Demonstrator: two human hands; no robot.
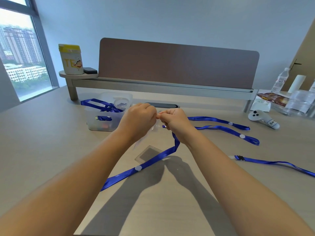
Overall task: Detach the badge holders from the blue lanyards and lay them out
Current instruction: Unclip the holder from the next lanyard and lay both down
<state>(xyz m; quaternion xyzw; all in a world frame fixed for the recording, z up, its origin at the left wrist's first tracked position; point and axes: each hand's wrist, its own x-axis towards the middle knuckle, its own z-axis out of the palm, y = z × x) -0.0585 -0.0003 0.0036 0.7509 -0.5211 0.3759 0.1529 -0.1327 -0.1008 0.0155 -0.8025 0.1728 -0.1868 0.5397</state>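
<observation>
Lanyards spill from the clear bin (102, 116) at the left of our desk (42, 142), more blue straps waiting there for their turn. Just right of it our left hand (138, 119) is raised above the desk, fingers curled and pinching at what looks like a clear badge holder (154, 128), which hangs blurred beneath the knuckles; we hold it up so the clip is free to work. Our right hand (175, 120) meets it fingertip to fingertip, curled and pinching the clip end of a blue lanyard (153, 160), whose strap trails down and back across the desk toward us. We judge the two hands are pulling the holder off its clip, though the clip itself is hidden between the fingers. Under the strap lies a detached badge holder (148, 154), flat on the desk, laid out where we can add the next beside it. Farther right, three freed lanyards (238, 132) lie set aside, well apart from the holder.
</observation>
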